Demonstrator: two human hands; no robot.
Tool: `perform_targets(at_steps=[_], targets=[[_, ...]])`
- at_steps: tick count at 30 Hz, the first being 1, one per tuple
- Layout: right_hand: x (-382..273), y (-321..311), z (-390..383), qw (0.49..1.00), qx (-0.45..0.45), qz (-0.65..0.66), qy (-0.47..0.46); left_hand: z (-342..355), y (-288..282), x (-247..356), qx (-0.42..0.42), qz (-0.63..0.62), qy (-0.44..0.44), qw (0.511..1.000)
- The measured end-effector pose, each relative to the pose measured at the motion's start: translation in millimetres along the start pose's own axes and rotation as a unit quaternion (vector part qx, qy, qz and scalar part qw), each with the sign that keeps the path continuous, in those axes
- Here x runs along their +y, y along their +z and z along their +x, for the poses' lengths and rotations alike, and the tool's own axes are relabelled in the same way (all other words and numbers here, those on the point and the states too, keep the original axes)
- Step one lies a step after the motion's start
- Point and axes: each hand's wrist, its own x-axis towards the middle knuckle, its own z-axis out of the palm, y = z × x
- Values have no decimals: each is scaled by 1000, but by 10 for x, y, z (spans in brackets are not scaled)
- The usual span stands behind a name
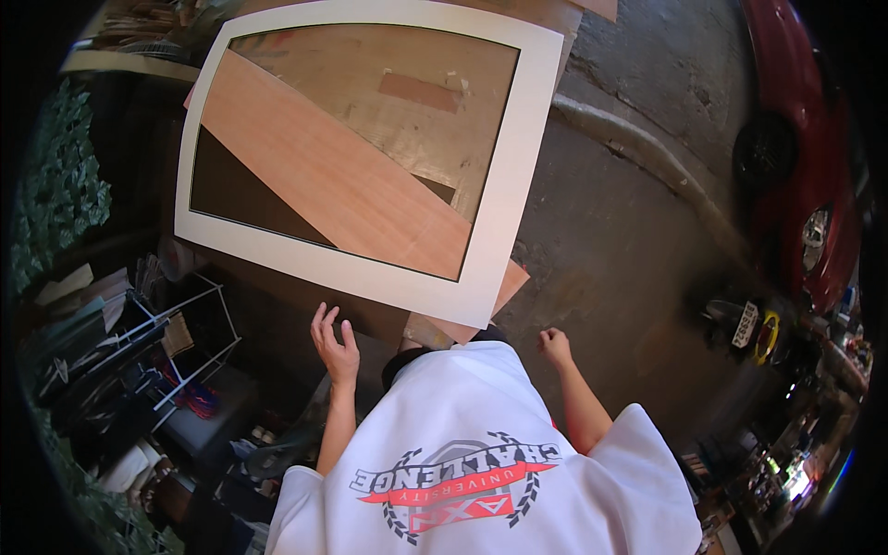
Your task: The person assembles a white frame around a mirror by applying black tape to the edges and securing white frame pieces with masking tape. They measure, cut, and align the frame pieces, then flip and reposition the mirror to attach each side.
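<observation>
A large white mat-board frame (370, 277) with a wide rectangular opening lies on a brown work surface (370, 55) in front of me. Through the opening shows a pale reddish wooden board (333, 166), set diagonally under the frame; its near right end pokes out past the frame's lower edge. My left hand (338, 350) is raised just below the near border, fingers apart, touching nothing. Off the near right corner, beside my body, my right hand (555, 345) hangs with its fingers curled in. Nothing shows in it.
To the left stand a metal rack (199, 370) with clutter and green leafy netting (60, 194). A raised concrete edge (647, 153) crosses the floor on the right. Beyond it are a red car (805, 185) and a motorcycle (740, 319).
</observation>
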Motion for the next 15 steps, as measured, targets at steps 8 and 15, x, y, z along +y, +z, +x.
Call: perform_targets(at_steps=[8,15], targets=[[142,-134,67,995,-34,-81,-52,-568,24,-102,73,-9,-34,997],[220,-669,234,975,-41,-158,-149,-2119,97,-157,182,-29,-362,914]])
